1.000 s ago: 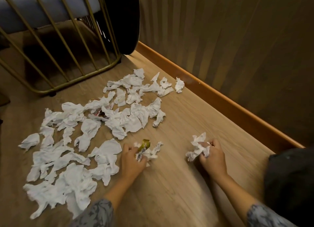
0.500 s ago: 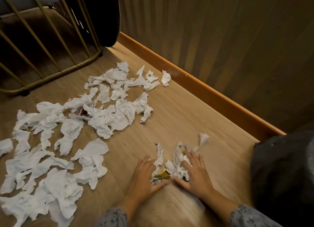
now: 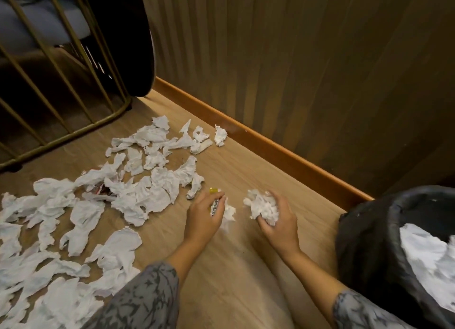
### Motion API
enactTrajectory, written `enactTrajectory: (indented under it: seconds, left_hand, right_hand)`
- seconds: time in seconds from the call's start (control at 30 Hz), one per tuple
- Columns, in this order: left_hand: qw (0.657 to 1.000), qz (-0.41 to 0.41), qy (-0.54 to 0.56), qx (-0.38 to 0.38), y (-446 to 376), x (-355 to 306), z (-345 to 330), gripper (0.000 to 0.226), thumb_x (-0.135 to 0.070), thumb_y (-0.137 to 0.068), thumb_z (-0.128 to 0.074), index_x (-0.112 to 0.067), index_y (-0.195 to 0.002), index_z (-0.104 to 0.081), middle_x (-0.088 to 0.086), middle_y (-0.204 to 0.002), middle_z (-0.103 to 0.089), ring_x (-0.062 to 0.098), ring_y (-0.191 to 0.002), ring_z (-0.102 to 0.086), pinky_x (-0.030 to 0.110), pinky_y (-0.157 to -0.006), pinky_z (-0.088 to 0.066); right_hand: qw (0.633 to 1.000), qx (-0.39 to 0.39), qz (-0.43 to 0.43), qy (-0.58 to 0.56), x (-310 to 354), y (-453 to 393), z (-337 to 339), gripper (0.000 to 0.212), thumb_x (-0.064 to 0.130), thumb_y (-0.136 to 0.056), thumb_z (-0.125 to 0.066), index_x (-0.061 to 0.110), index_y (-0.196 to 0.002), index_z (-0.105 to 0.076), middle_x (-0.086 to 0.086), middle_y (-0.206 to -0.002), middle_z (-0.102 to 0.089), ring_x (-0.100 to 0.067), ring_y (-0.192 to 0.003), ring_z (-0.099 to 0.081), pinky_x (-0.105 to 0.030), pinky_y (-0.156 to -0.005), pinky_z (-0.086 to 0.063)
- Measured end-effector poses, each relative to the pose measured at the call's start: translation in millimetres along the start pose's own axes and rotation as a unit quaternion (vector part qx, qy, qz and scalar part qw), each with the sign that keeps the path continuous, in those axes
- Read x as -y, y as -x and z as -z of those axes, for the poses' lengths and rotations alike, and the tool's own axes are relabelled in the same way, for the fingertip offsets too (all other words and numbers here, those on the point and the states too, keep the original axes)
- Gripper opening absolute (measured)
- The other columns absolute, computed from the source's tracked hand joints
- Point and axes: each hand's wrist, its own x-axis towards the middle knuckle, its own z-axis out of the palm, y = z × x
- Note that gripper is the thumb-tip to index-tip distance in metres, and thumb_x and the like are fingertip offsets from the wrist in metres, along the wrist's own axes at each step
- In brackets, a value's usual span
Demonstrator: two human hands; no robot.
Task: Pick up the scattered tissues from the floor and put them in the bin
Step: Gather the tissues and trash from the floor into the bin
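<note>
Several crumpled white tissues (image 3: pixel 138 195) lie scattered over the wooden floor at the left and centre. My right hand (image 3: pixel 278 220) is closed around a wad of tissues (image 3: pixel 262 205), held just above the floor. My left hand (image 3: pixel 204 215) grips a yellow wrapper (image 3: pixel 214 202) together with a small tissue (image 3: pixel 229 213). The bin (image 3: pixel 364 235), lined with a black bag, stands at the lower right with white tissue (image 3: pixel 428 252) inside it. It is about a hand's width to the right of my right hand.
A gold wire chair base (image 3: pixel 73 129) stands at the upper left, with a dark round object (image 3: pixel 133 45) beside it. A wooden skirting board (image 3: pixel 275 151) and a ribbed wall run along the right. A red-printed wrapper (image 3: pixel 99 189) lies among the tissues.
Both hands were pressed flat on a small pile on the floor; they have now closed on it and lifted apart. The view has shifted, bringing more of the bin in.
</note>
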Motion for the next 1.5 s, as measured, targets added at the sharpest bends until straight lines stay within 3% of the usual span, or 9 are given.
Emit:
enactTrajectory:
  seconds: [0.17,0.4,0.57,0.73,0.83,0.9,1.1,1.27,1.5]
  left_hand:
    - [0.995,-0.095,0.025,0.015,-58,-76,15,0.022,-0.033,-0.093,-0.060,-0.023,-0.109,-0.071,-0.002,-0.098,-0.065,0.006,-0.089,-0.060,0.015,-0.073,-0.048]
    - [0.971,-0.133,0.198,-0.011,-73,-166,-6,0.028,-0.025,-0.098,-0.044,-0.019,-0.110,-0.069,-0.005,-0.105,-0.066,-0.001,-0.100,-0.058,0.008,-0.083,-0.043]
    - [0.942,-0.040,0.329,0.058,-55,-228,-48,0.025,-0.022,-0.098,-0.046,-0.025,-0.111,-0.068,-0.005,-0.116,-0.065,0.001,-0.109,-0.057,0.013,-0.090,-0.044]
    - [0.904,0.035,0.396,0.159,-16,-282,-83,0.025,-0.030,-0.098,-0.048,-0.028,-0.119,-0.061,-0.015,-0.119,-0.059,0.002,-0.111,-0.053,0.018,-0.091,-0.045]
    - [0.886,0.026,0.406,0.223,13,-303,-104,0.029,-0.033,-0.095,-0.054,-0.029,-0.123,-0.053,-0.016,-0.121,-0.055,0.000,-0.111,-0.052,0.010,-0.085,-0.043]
    - [0.880,-0.002,0.393,0.265,31,-309,-116,0.035,-0.034,-0.093,-0.058,-0.028,-0.127,-0.049,-0.012,-0.126,-0.053,0.004,-0.117,-0.051,0.015,-0.090,-0.042]
    - [0.863,-0.070,0.273,0.419,56,-309,-143,0.073,-0.038,-0.088,-0.055,-0.024,-0.149,-0.016,-0.003,-0.159,-0.009,0.012,-0.145,-0.010,0.038,-0.119,-0.017]
    - [0.866,-0.042,0.357,0.348,31,-311,-131,0.059,-0.017,-0.084,-0.055,-0.030,-0.138,-0.033,-0.002,-0.146,-0.035,0.001,-0.125,-0.035,0.024,-0.100,-0.033]
    - [0.919,-0.181,0.138,0.322,-54,-283,-57,0.027,-0.021,-0.093,-0.059,-0.027,-0.119,-0.058,-0.013,-0.113,-0.063,0.002,-0.107,-0.058,0.024,-0.092,-0.049]
  right_hand:
    - [0.994,-0.105,0.040,-0.019,56,-40,42,0.039,0.027,-0.079,-0.076,0.018,-0.115,-0.063,0.002,-0.112,-0.062,-0.006,-0.102,-0.056,-0.017,-0.084,-0.048]
    - [0.963,-0.261,0.070,0.011,122,-50,123,0.028,0.027,-0.083,-0.071,0.015,-0.108,-0.066,0.007,-0.110,-0.053,0.015,-0.105,-0.048,0.000,-0.085,-0.036]
    - [0.937,-0.344,0.025,0.061,120,-15,197,0.030,0.031,-0.089,-0.068,0.010,-0.110,-0.067,-0.002,-0.115,-0.060,-0.004,-0.103,-0.055,-0.008,-0.087,-0.044]
    - [0.900,-0.424,-0.067,0.073,93,34,252,0.036,0.043,-0.088,-0.064,0.011,-0.105,-0.067,-0.001,-0.107,-0.063,-0.015,-0.100,-0.060,-0.038,-0.086,-0.053]
    - [0.878,-0.458,-0.121,0.072,83,58,271,0.020,0.032,-0.087,-0.070,0.021,-0.103,-0.065,0.003,-0.107,-0.062,-0.007,-0.098,-0.059,-0.029,-0.085,-0.053]
    - [0.869,-0.455,-0.185,0.067,76,67,279,0.030,0.032,-0.085,-0.072,0.023,-0.112,-0.063,0.003,-0.113,-0.061,-0.009,-0.103,-0.057,-0.023,-0.085,-0.048]
    - [0.849,-0.388,-0.335,0.129,59,73,298,0.053,0.060,-0.076,-0.068,0.036,-0.121,-0.052,0.001,-0.135,-0.050,-0.024,-0.126,-0.045,-0.054,-0.107,-0.036]
    - [0.890,-0.372,-0.259,0.043,87,55,283,0.031,0.035,-0.088,-0.068,0.032,-0.116,-0.057,0.009,-0.126,-0.055,-0.009,-0.119,-0.047,-0.027,-0.094,-0.042]
    - [0.963,-0.239,-0.120,0.001,135,1,221,0.005,0.029,-0.091,-0.065,0.032,-0.095,-0.067,0.021,-0.089,-0.065,0.005,-0.091,-0.060,-0.008,-0.072,-0.049]
